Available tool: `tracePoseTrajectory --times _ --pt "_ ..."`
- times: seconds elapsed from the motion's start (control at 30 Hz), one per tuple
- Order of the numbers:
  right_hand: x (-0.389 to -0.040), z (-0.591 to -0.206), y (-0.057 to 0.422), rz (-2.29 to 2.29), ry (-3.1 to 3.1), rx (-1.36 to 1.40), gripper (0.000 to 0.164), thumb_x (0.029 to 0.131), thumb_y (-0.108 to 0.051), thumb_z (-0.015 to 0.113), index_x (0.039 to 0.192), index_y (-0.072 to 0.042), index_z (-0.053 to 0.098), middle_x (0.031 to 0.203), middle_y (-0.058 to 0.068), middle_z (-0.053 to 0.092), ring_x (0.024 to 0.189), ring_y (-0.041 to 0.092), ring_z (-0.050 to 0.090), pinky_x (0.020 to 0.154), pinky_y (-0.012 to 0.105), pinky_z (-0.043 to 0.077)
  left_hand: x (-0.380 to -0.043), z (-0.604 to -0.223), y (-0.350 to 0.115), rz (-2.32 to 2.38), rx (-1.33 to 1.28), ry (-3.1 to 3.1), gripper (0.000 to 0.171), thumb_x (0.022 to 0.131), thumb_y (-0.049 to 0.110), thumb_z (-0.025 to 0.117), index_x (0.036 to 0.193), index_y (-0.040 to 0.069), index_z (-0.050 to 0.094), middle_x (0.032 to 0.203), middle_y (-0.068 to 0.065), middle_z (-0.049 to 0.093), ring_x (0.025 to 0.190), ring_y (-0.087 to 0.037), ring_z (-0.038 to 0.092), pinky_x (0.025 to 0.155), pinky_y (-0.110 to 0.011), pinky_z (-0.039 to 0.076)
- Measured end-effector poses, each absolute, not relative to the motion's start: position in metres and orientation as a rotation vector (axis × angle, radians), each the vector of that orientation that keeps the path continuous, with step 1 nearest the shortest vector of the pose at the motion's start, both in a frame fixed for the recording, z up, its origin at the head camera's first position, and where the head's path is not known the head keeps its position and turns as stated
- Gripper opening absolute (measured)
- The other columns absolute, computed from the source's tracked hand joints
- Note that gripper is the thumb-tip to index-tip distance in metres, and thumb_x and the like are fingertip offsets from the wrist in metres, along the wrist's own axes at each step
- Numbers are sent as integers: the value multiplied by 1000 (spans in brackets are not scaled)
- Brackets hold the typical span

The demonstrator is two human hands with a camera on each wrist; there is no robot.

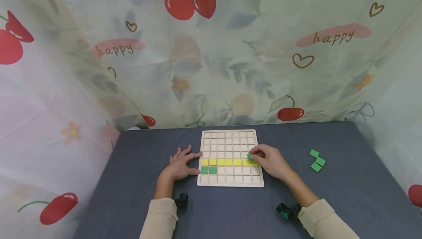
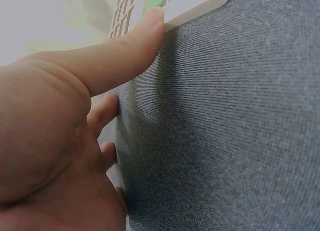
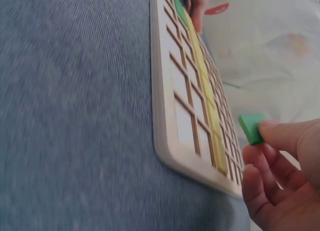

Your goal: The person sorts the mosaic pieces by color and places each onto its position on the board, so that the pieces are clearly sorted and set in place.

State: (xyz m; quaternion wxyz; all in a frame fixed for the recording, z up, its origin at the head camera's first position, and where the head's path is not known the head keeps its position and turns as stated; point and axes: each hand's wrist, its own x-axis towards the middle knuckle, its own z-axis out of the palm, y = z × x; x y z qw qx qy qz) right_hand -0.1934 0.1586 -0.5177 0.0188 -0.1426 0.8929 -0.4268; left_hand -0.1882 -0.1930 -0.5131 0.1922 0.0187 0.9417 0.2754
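A pale wooden grid board (image 1: 229, 185) lies on the dark table. One full row of it holds yellow square tiles (image 1: 229, 162); in the row nearer me, two green tiles (image 1: 209, 170) fill the leftmost cells. My left hand (image 1: 179, 166) is spread at the board's left edge, thumb and index fingertip touching the rim. Between thumb and fingers my right hand (image 1: 271, 160) pinches a green square tile (image 3: 251, 128), held over the right end of the yellow row. In the right wrist view this tile is tilted above the board's surface.
Several loose green tiles (image 1: 318, 161) lie on the dark tabletop (image 1: 230, 213) to the right of the board. A patterned cloth (image 1: 211, 67) hangs behind the table's far edge. Dark wrist devices (image 1: 288, 211) sit near both cuffs.
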Motion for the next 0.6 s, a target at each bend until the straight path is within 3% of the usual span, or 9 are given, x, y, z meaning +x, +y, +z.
tracePoseTrajectory --times 0.23,0.6 --pt "-194 -514 140 -1371 2748 -498 10 92 -16 76 102 -14 75 96 1 70 77 7 61 68 21 50 -189 -515 -194 776 44 2644 73 84 38 83 150 35 52 173 -7 19 161 -42 -2 125 -70 0" --pt "-190 -513 107 -1279 2707 -501 5 92 -16 76 96 -16 75 89 -4 68 77 8 59 70 22 49 -189 -514 -193 777 55 2641 73 84 39 83 150 35 52 173 -7 20 161 -42 -3 125 -70 0"
